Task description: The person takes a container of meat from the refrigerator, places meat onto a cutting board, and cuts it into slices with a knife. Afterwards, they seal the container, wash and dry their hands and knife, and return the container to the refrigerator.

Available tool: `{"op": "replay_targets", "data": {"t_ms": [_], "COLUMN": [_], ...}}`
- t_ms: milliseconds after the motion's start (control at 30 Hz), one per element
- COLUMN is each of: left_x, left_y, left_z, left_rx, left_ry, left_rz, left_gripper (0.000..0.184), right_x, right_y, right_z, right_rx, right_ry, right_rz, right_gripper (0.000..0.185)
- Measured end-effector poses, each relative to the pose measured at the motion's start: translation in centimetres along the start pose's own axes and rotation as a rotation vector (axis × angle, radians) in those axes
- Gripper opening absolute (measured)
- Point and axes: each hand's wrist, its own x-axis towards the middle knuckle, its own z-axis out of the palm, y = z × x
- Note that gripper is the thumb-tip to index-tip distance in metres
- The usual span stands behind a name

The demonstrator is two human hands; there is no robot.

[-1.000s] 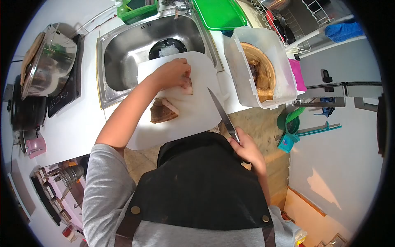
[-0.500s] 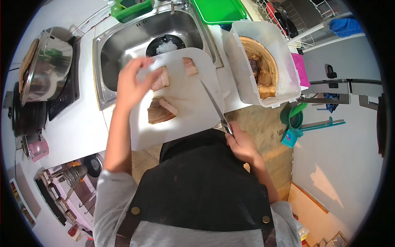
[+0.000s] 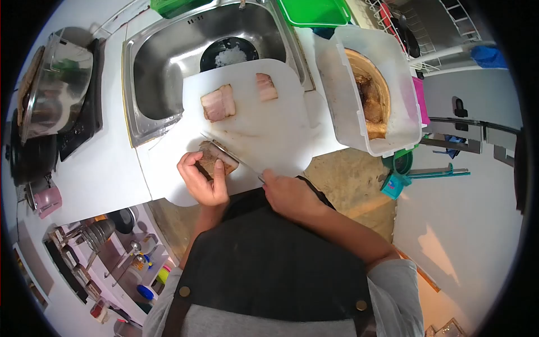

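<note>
A brown-crusted piece of meat [image 3: 209, 160] lies near the front left of the white cutting board [image 3: 269, 132]. My left hand [image 3: 205, 182] grips it, fingers and thumb on its sides. In my right hand [image 3: 289, 194] is a knife [image 3: 238, 160], its blade slanting up and left along the meat's right side; whether it has cut in I cannot tell. Farther back on the board lie pale pink slices [image 3: 218, 103], and a smaller slice [image 3: 266, 87] sits to their right.
Behind the board is a steel sink [image 3: 163, 73] with a black bowl [image 3: 205, 58] of white bits. A clear plastic bin [image 3: 351, 121] holding more meat stands at the right. A steel pot [image 3: 56, 90] is at the left, a green tray [image 3: 314, 12] at the back.
My left hand has let go of the slices at the back and come down onto the brown-crusted piece. My right hand has brought the knife leftward to that piece.
</note>
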Motion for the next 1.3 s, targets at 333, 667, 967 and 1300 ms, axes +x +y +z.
{"op": "replay_targets", "data": {"t_ms": [333,667,967,1300], "left_x": [-0.1,-0.3,-0.3,-0.3], "left_y": [-0.1,-0.3,-0.1,-0.1], "left_z": [1.5,1.6,1.2,1.1], "left_rx": [0.118,0.136,0.147,0.143], "left_ry": [0.148,0.140,0.073,0.052], "left_rz": [-0.054,-0.083,-0.115,-0.126], "left_gripper": [0.015,0.019,0.018,0.023], "right_x": [-5.5,-5.3,-4.8,-2.3], "right_y": [-1.5,-2.0,-1.4,-1.6], "right_z": [-3.0,-4.4,-3.6,-4.3], "right_rx": [-0.095,-0.206,-0.277,-0.189], "right_ry": [-0.029,-0.115,-0.049,-0.199], "right_rz": [0.048,0.077,0.020,0.081], "right_gripper": [0.013,0.009,0.020,0.017]}}
